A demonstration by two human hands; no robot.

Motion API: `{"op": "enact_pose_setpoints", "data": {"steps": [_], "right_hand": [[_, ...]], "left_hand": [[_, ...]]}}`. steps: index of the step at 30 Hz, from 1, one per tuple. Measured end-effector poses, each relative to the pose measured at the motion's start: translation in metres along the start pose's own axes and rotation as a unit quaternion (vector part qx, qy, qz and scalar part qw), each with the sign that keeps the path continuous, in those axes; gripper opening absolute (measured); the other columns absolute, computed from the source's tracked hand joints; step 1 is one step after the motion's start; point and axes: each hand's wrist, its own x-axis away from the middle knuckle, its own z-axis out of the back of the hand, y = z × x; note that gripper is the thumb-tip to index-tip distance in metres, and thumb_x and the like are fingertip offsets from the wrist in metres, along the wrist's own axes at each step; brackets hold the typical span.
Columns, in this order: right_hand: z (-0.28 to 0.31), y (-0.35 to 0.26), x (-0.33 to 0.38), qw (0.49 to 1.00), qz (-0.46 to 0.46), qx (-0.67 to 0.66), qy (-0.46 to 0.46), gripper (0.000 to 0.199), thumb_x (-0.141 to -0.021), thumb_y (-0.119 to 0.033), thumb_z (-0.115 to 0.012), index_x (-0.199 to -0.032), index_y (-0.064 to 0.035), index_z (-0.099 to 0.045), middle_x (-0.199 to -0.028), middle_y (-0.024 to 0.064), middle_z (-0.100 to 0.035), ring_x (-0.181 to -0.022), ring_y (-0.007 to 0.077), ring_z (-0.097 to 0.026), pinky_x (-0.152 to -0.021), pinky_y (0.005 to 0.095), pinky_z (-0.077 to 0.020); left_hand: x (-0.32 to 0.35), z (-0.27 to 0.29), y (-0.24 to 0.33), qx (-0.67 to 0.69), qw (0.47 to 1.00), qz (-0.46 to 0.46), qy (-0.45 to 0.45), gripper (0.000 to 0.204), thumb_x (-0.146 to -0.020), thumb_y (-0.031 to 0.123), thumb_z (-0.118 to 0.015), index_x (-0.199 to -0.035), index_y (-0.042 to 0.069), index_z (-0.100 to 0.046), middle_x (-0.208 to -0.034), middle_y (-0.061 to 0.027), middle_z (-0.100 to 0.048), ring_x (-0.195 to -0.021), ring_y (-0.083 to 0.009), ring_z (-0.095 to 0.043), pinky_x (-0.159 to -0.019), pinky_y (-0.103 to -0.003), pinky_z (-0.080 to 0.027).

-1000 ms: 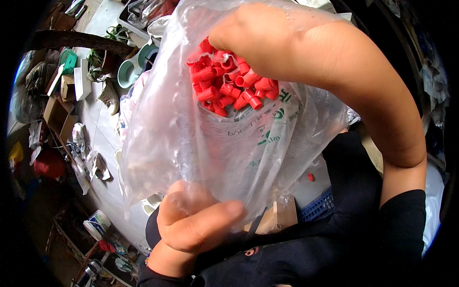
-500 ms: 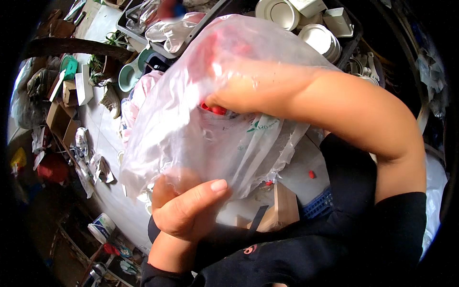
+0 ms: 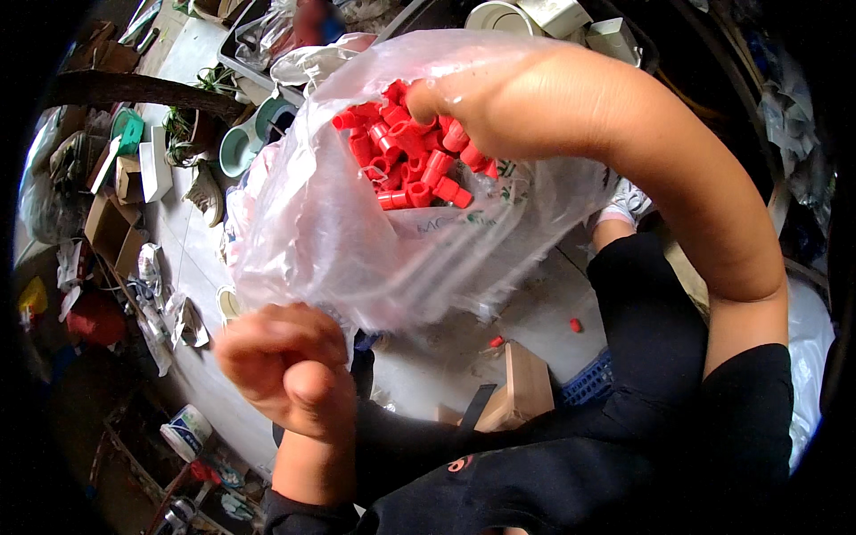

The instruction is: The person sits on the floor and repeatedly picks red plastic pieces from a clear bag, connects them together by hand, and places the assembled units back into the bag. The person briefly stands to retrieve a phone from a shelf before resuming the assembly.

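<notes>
A cloudy clear plastic bag (image 3: 303, 232) gapes in front of me, with several short, hollow red plastic pieces (image 3: 410, 160) heaped inside. They look like small pipe fittings. My right hand (image 3: 481, 102) reaches into the upper part of the bag from the right, next to the heap. Its thumb shows against the red pieces, while the other fingers are hidden behind the hand and plastic. My left hand (image 3: 290, 370) is raised at the bag's lower left edge, fingers loosely curled and thumb apart. Nothing shows in it, though it is slightly blurred.
Two loose red pieces (image 3: 575, 325) lie on the grey floor near a wooden block (image 3: 515, 388) and a blue plastic basket (image 3: 588, 379). White containers (image 3: 504, 20) stand at the back. Cardboard boxes (image 3: 116, 223), a shoe (image 3: 205, 192) and clutter line the left; a white bucket (image 3: 187, 432) sits lower left.
The bag's mouth has widened and the red heap has come into view. My right hand has shifted up and right. My left hand has moved left, out from behind the plastic.
</notes>
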Motion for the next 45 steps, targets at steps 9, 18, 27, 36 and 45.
{"op": "enact_pose_setpoints", "data": {"steps": [9,18,27,36,45], "right_hand": [[0.055,-0.013,0.021,0.935,-0.044,-0.352,0.023,0.024,-0.071,-0.001,-0.042,-0.090,0.0008,-0.055,-0.080,0.0197,-0.060,-0.069,0.0314,-0.060,-0.064,0.0382,-0.0467],[0.011,-0.003,0.000,0.946,0.025,-0.207,0.246,0.034,-0.072,-0.001,-0.045,-0.104,0.0018,-0.055,-0.082,0.0197,-0.061,-0.076,0.0260,-0.061,-0.069,0.0319,-0.0459],[-0.005,-0.049,-0.029,0.990,0.014,0.064,-0.126,0.027,-0.074,-0.010,-0.053,-0.099,-0.0039,-0.060,-0.096,0.0117,-0.061,-0.089,0.0301,-0.058,-0.075,0.0389,-0.0473],[-0.091,-0.023,-0.079,0.987,0.066,0.092,0.114,0.023,-0.074,-0.018,-0.056,-0.095,-0.0119,-0.062,-0.101,0.0085,-0.052,-0.102,0.0251,-0.046,-0.083,0.0402,-0.0398],[-0.046,-0.024,0.004,0.984,0.132,0.002,-0.120,0.013,-0.071,-0.010,-0.050,-0.076,-0.0062,-0.061,-0.078,0.0110,-0.059,-0.081,0.0277,-0.056,-0.068,0.0379,-0.0447]], "left_hand": [[-0.022,0.022,0.003,-0.083,0.984,0.155,-0.007,0.047,-0.082,0.019,-0.058,-0.116,-0.003,-0.033,-0.051,0.0026,-0.035,-0.039,-0.0043,-0.030,-0.035,-0.016,-0.022],[-0.052,-0.007,0.023,-0.122,0.973,0.197,0.000,0.022,-0.087,0.028,-0.051,-0.076,0.008,-0.051,-0.049,0.0027,-0.040,-0.038,-0.0040,-0.029,-0.035,-0.019,-0.021],[-0.059,-0.016,0.019,-0.013,0.989,0.139,0.040,0.023,-0.087,0.022,-0.051,-0.069,0.008,-0.050,-0.048,0.0029,-0.040,-0.039,-0.0039,-0.032,-0.037,-0.019,-0.024],[-0.057,-0.019,0.015,0.067,0.982,0.152,0.095,0.021,-0.084,0.017,-0.053,-0.067,0.009,-0.045,-0.047,0.0017,-0.040,-0.035,-0.0051,-0.032,-0.037,-0.020,-0.025],[-0.049,-0.017,0.018,-0.018,0.991,0.120,0.058,0.023,-0.083,0.017,-0.056,-0.065,0.008,-0.045,-0.049,0.0008,-0.042,-0.037,-0.0053,-0.035,-0.038,-0.017,-0.025]]}}
